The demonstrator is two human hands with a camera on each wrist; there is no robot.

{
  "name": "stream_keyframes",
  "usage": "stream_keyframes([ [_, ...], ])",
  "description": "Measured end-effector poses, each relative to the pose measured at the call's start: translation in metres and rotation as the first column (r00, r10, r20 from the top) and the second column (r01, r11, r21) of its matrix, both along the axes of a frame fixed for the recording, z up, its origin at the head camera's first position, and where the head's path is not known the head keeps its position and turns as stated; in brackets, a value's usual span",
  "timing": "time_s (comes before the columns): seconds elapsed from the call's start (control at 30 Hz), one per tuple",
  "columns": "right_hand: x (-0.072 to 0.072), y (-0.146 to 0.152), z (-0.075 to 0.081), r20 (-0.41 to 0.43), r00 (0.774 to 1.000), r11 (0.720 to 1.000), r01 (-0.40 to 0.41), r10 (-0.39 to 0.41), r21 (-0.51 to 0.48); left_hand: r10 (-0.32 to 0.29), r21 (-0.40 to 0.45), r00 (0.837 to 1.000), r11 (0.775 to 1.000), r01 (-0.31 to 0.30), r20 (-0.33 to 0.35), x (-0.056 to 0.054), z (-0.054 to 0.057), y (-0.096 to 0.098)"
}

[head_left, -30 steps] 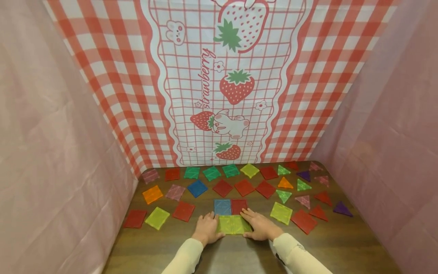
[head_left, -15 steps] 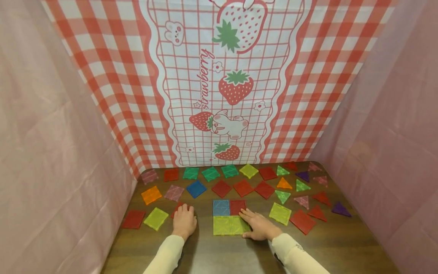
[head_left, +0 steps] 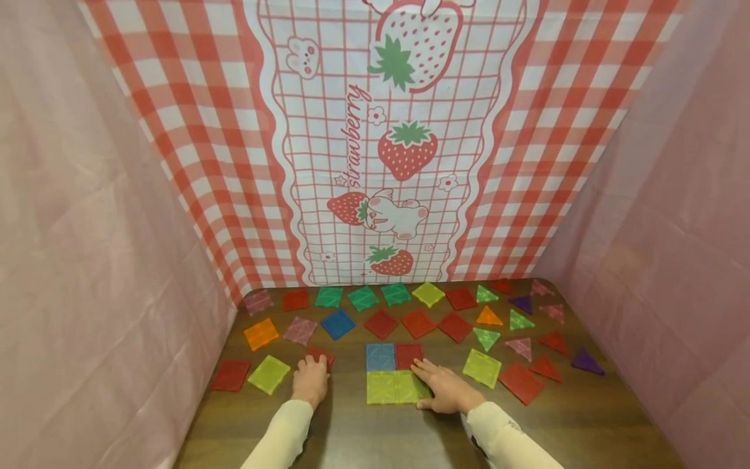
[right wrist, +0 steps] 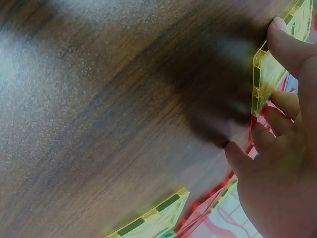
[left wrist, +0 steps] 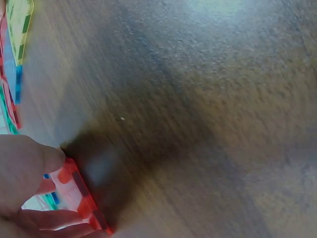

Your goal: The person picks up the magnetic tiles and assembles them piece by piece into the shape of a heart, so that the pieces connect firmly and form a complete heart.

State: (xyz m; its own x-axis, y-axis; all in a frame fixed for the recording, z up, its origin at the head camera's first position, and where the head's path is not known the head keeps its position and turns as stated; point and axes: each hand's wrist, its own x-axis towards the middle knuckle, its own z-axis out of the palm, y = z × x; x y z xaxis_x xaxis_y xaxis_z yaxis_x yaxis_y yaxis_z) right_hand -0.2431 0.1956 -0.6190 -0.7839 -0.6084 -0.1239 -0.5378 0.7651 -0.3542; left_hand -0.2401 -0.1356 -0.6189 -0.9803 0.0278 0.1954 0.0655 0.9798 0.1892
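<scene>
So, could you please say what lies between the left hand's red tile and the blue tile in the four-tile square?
Just bare table lies between that red tile and the blue tile, as the head view shows.

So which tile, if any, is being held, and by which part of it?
The left hand grips a red tile by its edges; the right hand only touches a yellow tile.
</scene>
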Motion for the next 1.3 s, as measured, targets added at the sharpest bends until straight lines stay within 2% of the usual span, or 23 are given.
stream_keyframes([
  [0.1, 0.000, 0.001, 0.001, 0.013, 1.000, 1.000, 0.016, -0.016, 0.003, -0.014, -0.015, 1.000, 1.000, 0.014, -0.017, -0.002, 0.002, 0.007],
  [0.2, -0.001, 0.003, 0.002, 0.014, 1.000, 1.000, 0.020, -0.020, 0.013, -0.029, 0.007, 0.999, 1.000, 0.030, -0.025, -0.004, 0.005, 0.012],
  [0.3, -0.001, 0.004, 0.003, 0.004, 1.000, 1.000, 0.022, -0.022, 0.018, -0.056, 0.076, 0.998, 0.996, 0.056, -0.010, -0.007, 0.011, 0.017],
  [0.47, -0.001, 0.003, 0.007, 0.011, 1.000, 1.000, 0.023, -0.023, 0.011, -0.097, 0.211, 0.993, 0.974, 0.080, 0.071, -0.017, 0.024, 0.022],
  [0.6, -0.001, 0.002, 0.007, 0.013, 1.000, 1.000, 0.022, -0.022, 0.011, -0.125, 0.290, 0.986, 0.953, 0.088, 0.113, -0.023, 0.027, 0.027],
  [0.83, 0.000, -0.001, 0.002, -0.015, 1.000, 0.999, 0.020, -0.020, 0.028, -0.122, 0.435, 0.987, 0.898, 0.064, 0.107, -0.030, 0.020, 0.034],
  [1.13, 0.003, -0.002, 0.003, 0.014, 0.999, 0.999, 0.042, -0.042, 0.022, -0.155, 0.536, 0.982, 0.841, 0.072, 0.112, -0.034, 0.018, 0.047],
  [1.3, 0.002, -0.002, 0.003, 0.027, 0.998, 0.998, 0.053, -0.054, 0.019, -0.141, 0.613, 0.976, 0.790, 0.009, 0.167, -0.032, 0.020, 0.054],
])
